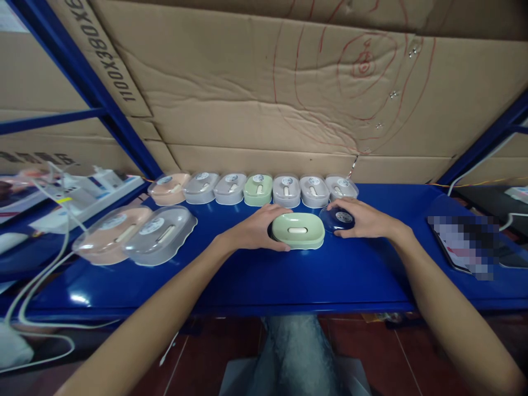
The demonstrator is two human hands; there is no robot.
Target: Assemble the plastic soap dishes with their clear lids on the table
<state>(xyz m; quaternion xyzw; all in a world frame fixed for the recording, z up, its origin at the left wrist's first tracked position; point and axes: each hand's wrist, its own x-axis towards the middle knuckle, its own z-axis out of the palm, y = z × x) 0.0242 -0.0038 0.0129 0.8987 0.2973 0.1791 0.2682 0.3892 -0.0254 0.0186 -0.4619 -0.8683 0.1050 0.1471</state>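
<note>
A light green oval soap box [307, 240] with a pale slot-shaped piece on top sits on the blue table, its top uncovered. My left hand [264, 228] is closed around its left end. Beside its right end, my right hand [365, 219] grips a clear plastic lid [335, 224] with a round label, low over the tabletop. Behind them stands a row of several lidded boxes, among them a peach box [171, 192], a green box [258, 193] and a grey box [314, 193]. Left of my hands, another peach box [113, 247] touches a larger-looking grey box [163, 242].
A phone [462, 247], partly blurred out, lies on the right of the blue table [313, 286]. White cables [45, 258] and a power strip [97, 198] crowd the left side. Cardboard [231, 82] with red drawn lines closes off the back, between blue metal posts [119, 126].
</note>
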